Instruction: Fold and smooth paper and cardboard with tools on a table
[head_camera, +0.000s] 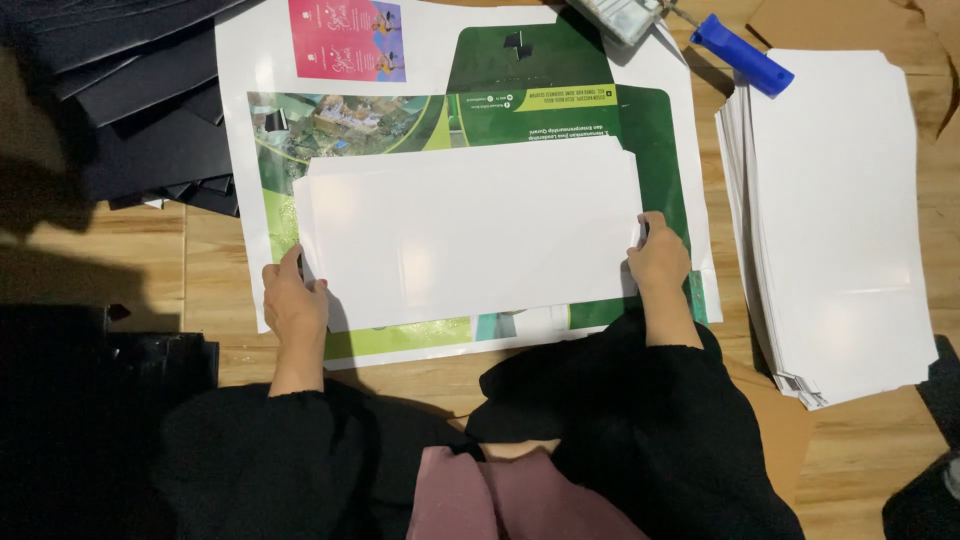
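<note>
Care is best taken that the white sheet (470, 235), pinched at nine o'clock by the left hand (293, 300) and at three by the right hand (658, 262), is kept square over the green printed sheet (640, 130).

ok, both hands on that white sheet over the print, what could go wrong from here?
1. The left hand and right hand grip the white sheet only at its side edges, so it could skew on the green printed sheet.
2. The white stack looks fanned at its near corner; a nudge might spill it.
3. The blue-handled tool lies by the print and could mark it.
</note>
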